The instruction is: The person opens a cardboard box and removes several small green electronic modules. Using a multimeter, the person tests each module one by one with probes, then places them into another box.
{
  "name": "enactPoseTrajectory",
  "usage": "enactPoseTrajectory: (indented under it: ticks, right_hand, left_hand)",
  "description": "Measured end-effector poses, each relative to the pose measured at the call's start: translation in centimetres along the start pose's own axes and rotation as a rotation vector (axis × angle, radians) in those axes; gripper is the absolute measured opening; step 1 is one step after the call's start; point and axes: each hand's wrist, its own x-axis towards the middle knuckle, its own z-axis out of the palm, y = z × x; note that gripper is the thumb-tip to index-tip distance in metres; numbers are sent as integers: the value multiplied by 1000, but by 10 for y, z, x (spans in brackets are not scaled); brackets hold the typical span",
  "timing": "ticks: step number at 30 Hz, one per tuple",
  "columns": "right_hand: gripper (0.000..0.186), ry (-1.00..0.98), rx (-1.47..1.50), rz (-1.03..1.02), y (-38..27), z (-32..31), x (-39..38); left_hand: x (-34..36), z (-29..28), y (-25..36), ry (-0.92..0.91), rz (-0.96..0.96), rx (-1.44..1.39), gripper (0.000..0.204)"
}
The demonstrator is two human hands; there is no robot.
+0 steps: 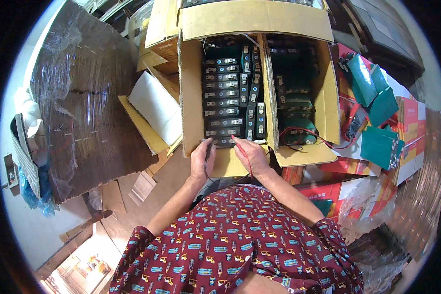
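Note:
My left hand (201,160) is closed round a black test probe (208,149) at the near left corner of an open cardboard carton (191,98). A red test probe (238,144) is pinched in my right hand (253,156), its tip at the nearest of the dark batteries (222,93). Whether either tip touches a terminal is too small to tell. The batteries stand packed in a column with metal terminals facing up; others stand turned sideways along the carton's right side. Thin leads hang from the probes toward my shirt.
A second open carton (328,93) adjoins on the right, with dark green batteries and a red lead (299,130). Beyond it, a small meter (355,123) and loose green batteries (379,147) lie on red-and-white boxes (410,125). Flattened cardboard (83,98) is stacked at left.

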Motion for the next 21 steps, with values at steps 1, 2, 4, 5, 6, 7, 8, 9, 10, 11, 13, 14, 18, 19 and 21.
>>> enactPoseTrajectory:
  ticks: [1, 2, 4, 5, 6, 7, 8, 9, 10, 11, 13, 14, 18, 19, 21]
  right_hand:
    - [32, 5, -9, -15, -1, 0, 1]
    - [33, 14, -20, -29, 0, 0, 1]
    - [33, 18, -12, -23, 2, 1, 2]
    - [33, 17, -5, -22, 2, 2, 2]
    - [35, 13, -5, -37, 3, 3, 2]
    - [34, 8, -4, -31, 4, 2, 1]
    - [34, 4, -3, -23, 4, 2, 1]
    - [34, -1, -1, -16, 3, 2, 1]
    - [34, -6, -8, -17, 2, 3, 2]
    - [34, -13, -15, -18, 2, 3, 2]
    - [33, -17, -25, -26, 1, 5, 4]
    - [33, -14, -27, -32, 1, 5, 4]
    - [33, -42, -30, 30, -2, -1, 7]
    - [33, -44, -43, 19, 0, 5, 5]
    - [34, -50, -10, -36, 21, 13, -2]
  left_hand:
    - [-1, 1, -2, 7, 13, 3, 27]
    - [-1, 2, -3, 12, 29, 4, 27]
    - [-1, 4, -4, 5, 17, 4, 27]
    - [-2, 4, -4, 4, 9, 6, 28]
    - [-2, 4, -4, 10, 13, 15, 28]
    - [-3, 5, -5, 17, 17, 24, 28]
    - [-2, 4, -3, 22, 21, 35, 28]
    - [-1, 2, -1, 12, 5, 29, 28]
    - [-1, 0, 0, 3, -12, 23, 29]
    - [-1, -1, 2, -4, -30, 17, 29]
    - [1, -4, 1, -9, -23, 21, 29]
    - [1, -4, -1, -11, -19, 23, 29]
    - [4, 2, -11, -8, 26, 26, 29]
    - [1, 2, -17, 2, 54, 26, 30]
    - [6, 6, -11, -37, -24, -5, 29]
